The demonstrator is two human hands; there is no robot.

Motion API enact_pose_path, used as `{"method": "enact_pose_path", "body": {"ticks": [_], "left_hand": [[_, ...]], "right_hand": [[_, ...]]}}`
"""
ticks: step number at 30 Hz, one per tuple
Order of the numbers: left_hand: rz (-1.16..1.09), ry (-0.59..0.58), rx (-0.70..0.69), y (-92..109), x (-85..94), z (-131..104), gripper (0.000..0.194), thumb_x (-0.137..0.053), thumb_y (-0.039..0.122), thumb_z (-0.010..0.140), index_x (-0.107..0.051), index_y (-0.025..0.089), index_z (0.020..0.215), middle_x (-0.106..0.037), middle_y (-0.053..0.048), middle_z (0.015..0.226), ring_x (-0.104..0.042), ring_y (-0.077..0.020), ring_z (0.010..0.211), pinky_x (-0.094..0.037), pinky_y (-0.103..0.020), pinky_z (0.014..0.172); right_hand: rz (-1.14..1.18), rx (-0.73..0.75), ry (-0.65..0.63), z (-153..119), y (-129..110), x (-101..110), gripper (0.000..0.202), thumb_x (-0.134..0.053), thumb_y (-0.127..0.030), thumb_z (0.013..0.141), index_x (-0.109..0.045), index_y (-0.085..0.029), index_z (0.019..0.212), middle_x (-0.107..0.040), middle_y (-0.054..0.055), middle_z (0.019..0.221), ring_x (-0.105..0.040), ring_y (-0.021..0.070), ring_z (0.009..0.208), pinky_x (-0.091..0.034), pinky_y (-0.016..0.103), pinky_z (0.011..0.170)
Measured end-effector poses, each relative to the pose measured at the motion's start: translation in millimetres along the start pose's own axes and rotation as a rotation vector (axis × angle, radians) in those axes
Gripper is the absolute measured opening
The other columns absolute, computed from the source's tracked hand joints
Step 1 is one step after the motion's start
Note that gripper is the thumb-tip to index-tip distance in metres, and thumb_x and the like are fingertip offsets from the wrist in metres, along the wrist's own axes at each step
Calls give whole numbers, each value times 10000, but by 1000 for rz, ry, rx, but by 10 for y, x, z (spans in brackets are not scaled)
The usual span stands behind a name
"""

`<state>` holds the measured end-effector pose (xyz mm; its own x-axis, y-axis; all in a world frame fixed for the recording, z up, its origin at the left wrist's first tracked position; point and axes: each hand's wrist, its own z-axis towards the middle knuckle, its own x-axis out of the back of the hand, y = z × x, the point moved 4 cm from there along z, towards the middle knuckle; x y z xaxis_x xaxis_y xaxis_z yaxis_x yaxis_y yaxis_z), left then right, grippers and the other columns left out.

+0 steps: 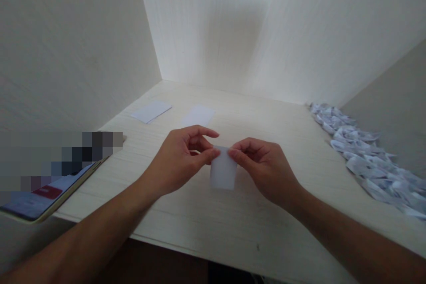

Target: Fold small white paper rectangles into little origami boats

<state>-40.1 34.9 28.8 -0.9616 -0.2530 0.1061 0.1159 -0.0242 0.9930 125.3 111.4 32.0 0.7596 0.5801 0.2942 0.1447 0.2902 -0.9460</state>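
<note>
A small white piece of paper [222, 171] hangs upright between my two hands, above the pale tabletop. My left hand [186, 155] pinches its top left corner between the thumb and curled fingers, with the index finger stretched out above the edge. At the top right corner, my right hand [262, 164] grips the paper between thumb and index finger. Beyond my left hand, a flat white sheet [199, 116] lies on the table. Farther left rests a small stack of white paper [152, 111].
On the left edge of the table [186, 222] stands a phone [49, 191], partly pixelated. Many folded white paper pieces [366, 155] form a long heap along the right side. Pale panels [233, 31] enclose the table at the back and sides.
</note>
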Motion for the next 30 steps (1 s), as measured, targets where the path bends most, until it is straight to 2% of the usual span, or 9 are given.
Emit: {"method": "enact_pose_path", "body": {"ticks": [15,20,30], "left_hand": [[61,-58,1,22,-11,-3,415,-754,182,791,-648,170,1192,-666,55,680,-645,-123,645,-512,-242,621],[71,-76,-17,4,-14,22,452,-777,225,785,-641,175,1213,-655,55,675,-610,-117,621,-478,-236,589],[123,-131,59,-34,-12,27,478,-773,225,779,-638,165,1234,-665,41,640,-596,-122,568,-482,-231,539]], "right_hand": [[44,-18,25,-22,18,-24,203,-731,-344,838,-727,-169,735,-683,4,665,-558,116,588,-418,246,536],[69,-29,41,-13,15,-12,202,-745,-345,823,-727,-168,727,-681,5,668,-553,116,598,-418,252,554],[216,-102,58,29,91,-5,189,-782,-340,766,-711,-177,700,-643,-21,650,-508,104,601,-384,269,585]]}}
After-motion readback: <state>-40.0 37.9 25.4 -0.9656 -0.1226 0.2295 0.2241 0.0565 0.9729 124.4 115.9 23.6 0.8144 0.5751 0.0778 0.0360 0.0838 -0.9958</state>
